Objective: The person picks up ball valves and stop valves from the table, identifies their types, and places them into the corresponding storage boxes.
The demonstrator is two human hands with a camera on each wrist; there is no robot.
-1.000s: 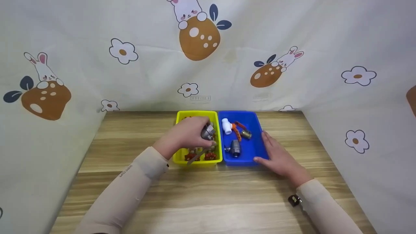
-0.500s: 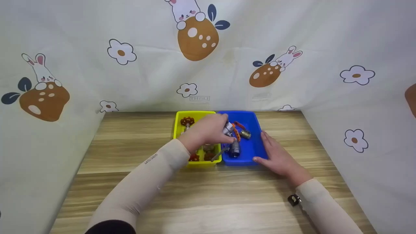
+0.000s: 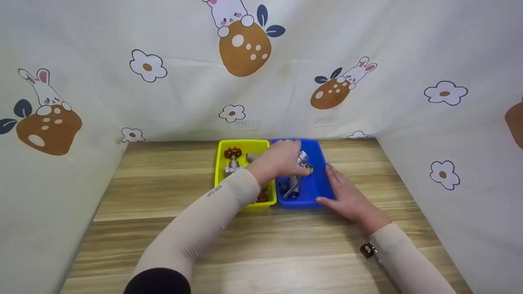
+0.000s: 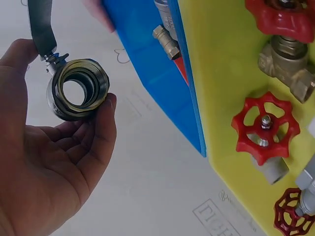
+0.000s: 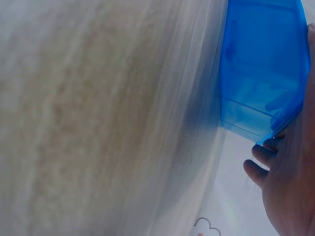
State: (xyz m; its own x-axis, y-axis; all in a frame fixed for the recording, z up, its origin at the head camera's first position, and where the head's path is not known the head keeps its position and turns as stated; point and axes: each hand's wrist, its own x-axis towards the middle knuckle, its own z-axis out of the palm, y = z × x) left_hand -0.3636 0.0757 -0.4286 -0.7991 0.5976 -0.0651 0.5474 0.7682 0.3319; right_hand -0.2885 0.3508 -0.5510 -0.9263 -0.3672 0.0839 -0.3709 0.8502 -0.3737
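Observation:
My left hand [image 3: 280,161] is over the blue bin [image 3: 316,191], gripping a steel ball valve [image 4: 93,81] with a flat lever handle [image 4: 42,24]. In the left wrist view, thumb and fingers curl round the valve's body, its threaded opening facing the camera. Beneath the hand, another steel valve [image 3: 294,183] lies in the blue bin. A small brass valve [image 4: 167,44] with a red handle is there too, mostly hidden from the head view. My right hand [image 3: 347,198] rests against the blue bin's right wall, fingers fairly straight along the rim.
Left of the blue bin, touching it, stands a yellow bin [image 3: 217,175]. It holds several valves with red handwheels [image 4: 266,125]. Both bins stand on a wood-grain table [image 3: 163,175], near a patterned cloth backdrop [image 3: 184,102].
My left hand has carried the steel ball valve rightward, from above the yellow bin to over the blue one. The right hand stays at the blue bin's side.

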